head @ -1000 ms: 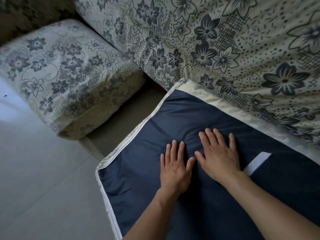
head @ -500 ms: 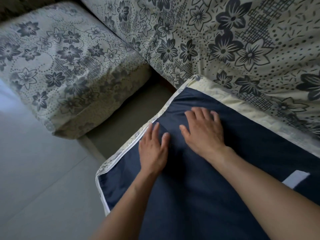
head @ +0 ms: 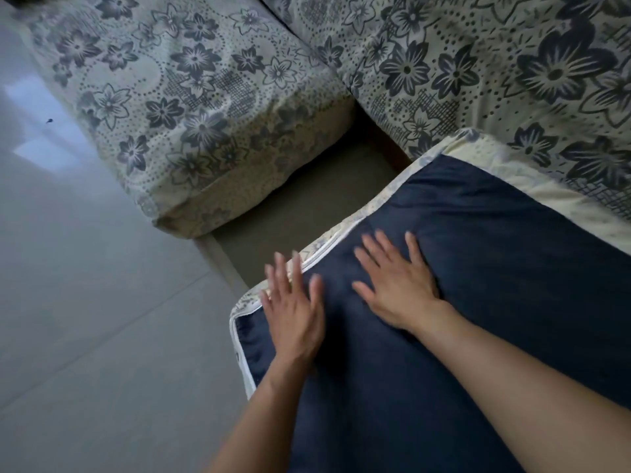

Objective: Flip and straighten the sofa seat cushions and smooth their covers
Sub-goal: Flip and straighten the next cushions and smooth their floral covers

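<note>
Cushion (navy side up): left hand, right hand flat on it.

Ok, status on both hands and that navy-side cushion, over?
Left hand and right hand open, flat on the flipped seat cushion, navy underside up. Left fingers blurred at its piped edge. Floral cushion apart, sofa base bare between. Nothing in the way.

Both bare forearms reach forward, palms down. The left hand lies flat, fingers straight and blurred. The right hand lies flat, fingers spread.
</note>
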The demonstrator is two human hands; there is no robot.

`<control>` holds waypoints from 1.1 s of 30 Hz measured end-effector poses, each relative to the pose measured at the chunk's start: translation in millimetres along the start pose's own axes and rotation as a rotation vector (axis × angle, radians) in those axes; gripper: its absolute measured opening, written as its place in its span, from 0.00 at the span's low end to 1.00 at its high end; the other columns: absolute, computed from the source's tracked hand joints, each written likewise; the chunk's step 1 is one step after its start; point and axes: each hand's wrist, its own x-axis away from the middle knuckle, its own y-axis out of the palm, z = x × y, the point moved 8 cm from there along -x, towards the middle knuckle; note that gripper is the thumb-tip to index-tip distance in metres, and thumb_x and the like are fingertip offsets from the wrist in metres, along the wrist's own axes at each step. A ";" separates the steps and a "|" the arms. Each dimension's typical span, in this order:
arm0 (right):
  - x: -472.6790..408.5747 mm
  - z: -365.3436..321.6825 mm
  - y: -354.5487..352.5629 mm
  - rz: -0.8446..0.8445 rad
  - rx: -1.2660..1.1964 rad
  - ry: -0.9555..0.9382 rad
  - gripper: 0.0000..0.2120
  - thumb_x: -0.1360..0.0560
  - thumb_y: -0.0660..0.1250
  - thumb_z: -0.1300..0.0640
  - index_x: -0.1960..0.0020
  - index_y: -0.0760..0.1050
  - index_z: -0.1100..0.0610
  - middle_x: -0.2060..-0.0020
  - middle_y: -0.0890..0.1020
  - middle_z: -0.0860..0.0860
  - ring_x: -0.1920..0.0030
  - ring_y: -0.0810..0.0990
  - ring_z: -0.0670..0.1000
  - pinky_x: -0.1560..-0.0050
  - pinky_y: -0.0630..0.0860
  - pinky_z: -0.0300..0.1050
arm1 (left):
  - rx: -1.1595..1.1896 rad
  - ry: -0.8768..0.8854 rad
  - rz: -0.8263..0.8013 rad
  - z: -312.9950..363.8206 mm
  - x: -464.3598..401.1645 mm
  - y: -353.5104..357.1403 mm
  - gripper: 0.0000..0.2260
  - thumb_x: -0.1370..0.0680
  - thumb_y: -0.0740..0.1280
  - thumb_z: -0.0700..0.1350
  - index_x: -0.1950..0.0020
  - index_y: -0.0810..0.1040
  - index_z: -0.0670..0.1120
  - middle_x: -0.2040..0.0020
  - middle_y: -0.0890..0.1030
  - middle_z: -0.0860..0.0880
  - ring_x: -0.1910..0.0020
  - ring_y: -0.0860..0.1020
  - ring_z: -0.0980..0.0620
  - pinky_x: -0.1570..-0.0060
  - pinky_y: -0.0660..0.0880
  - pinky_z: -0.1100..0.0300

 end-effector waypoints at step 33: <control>212.6 -64.8 -7.3 -0.046 -0.090 -0.050 0.22 0.21 0.58 0.52 0.28 0.66 0.55 0.23 0.59 0.53 0.23 0.55 0.53 0.26 0.48 0.61 | 0.106 0.063 -0.146 31.0 176.2 -39.3 0.15 0.22 0.57 0.54 0.54 0.81 0.48 0.57 0.86 0.49 0.51 0.82 0.46 0.49 0.77 0.50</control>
